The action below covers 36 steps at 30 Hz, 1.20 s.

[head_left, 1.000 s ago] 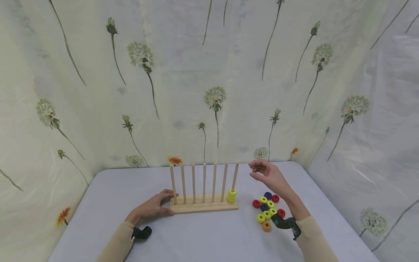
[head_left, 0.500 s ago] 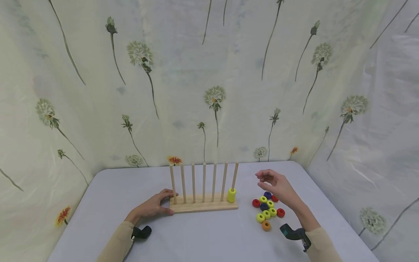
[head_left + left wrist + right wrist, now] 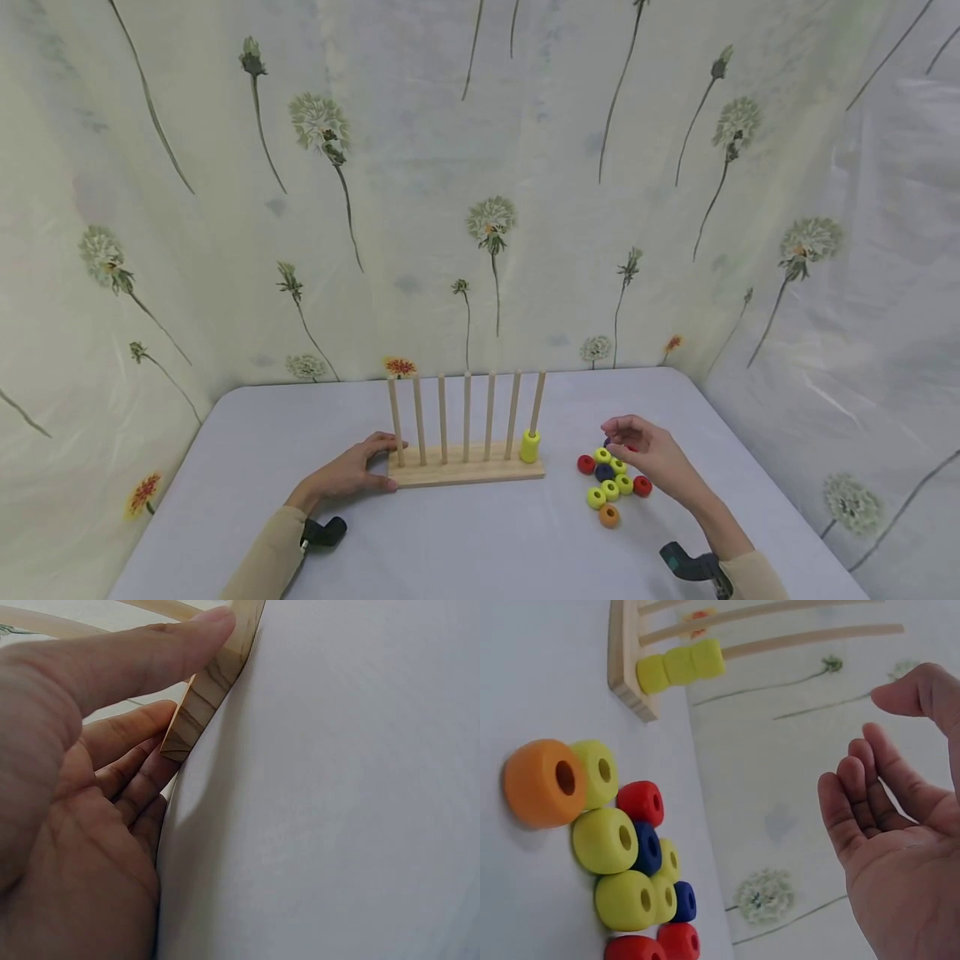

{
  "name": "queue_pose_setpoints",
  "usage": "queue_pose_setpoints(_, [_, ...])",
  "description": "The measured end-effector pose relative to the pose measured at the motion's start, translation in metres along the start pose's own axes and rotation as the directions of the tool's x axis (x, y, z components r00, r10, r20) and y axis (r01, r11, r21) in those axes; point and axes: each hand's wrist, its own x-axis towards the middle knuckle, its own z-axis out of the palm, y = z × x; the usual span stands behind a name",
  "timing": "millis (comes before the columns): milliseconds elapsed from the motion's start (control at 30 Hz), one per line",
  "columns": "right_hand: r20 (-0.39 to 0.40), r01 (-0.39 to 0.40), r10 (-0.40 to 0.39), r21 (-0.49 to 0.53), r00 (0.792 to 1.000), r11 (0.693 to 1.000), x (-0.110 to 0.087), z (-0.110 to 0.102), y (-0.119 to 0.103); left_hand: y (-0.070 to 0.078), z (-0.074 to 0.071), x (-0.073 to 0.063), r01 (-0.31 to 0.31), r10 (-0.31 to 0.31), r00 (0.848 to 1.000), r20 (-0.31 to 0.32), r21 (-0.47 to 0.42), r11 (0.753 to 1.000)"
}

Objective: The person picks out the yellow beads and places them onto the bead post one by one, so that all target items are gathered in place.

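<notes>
A wooden peg stand (image 3: 465, 473) with several upright pegs rests on the white table. My left hand (image 3: 345, 471) holds its left end, thumb on the front edge and fingers behind; the left wrist view shows the thumb lying against the stand's end (image 3: 199, 712). On the rightmost peg sit three yellow beads (image 3: 681, 666). My right hand (image 3: 652, 454) is above the far side of the loose beads, fingers gently bent, thumb apart, holding nothing. Under it lie yellow beads (image 3: 606, 841), red beads (image 3: 586, 464), blue beads (image 3: 604, 472) and an orange bead (image 3: 609, 517). The hand partly hides the farthest beads.
The white table (image 3: 465, 550) has rounded far corners. Behind it and at both sides hangs a pale curtain (image 3: 405, 208) printed with dandelions. A dark wrist camera (image 3: 325, 532) is strapped to the left wrist, another camera (image 3: 690, 563) to the right.
My right hand has moved down and to the right, from beside the rightmost peg's top to over the loose beads. The left hand and the stand have stayed put.
</notes>
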Motion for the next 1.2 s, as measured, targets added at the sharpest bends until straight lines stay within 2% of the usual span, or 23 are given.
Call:
queue_pose_setpoints(233, [0.022,-0.088,0.087,0.016,0.996,0.996,-0.011,0.004,0.017,0.001,0.000,-0.001,0.011,-0.011,1.000,-0.003,0.005,1.000])
queue_pose_setpoints(400, [0.033,-0.167,0.166,0.028,0.986,0.985,-0.021,0.009,0.028,0.001,0.001,-0.001,0.004,-0.004,1.000,-0.004,-0.004,1.000])
queue_pose_setpoints(667, [0.013,-0.243,0.243,-0.024,0.970,0.970,-0.032,0.014,0.046,-0.002,0.000,0.000,0.002,-0.002,1.000,0.002,-0.020,1.000])
queue_pose_setpoints(1000, [0.023,-0.287,0.287,0.001,0.958,0.958,-0.041,0.016,0.055,-0.003,-0.003,0.002,-0.031,0.032,0.999,0.011,-0.029,0.999])
queue_pose_setpoints(1200, [0.023,-0.298,0.298,-0.003,0.954,0.954,-0.045,0.018,0.063,-0.003,-0.002,0.001,-0.016,0.017,1.000,0.013,-0.033,0.999])
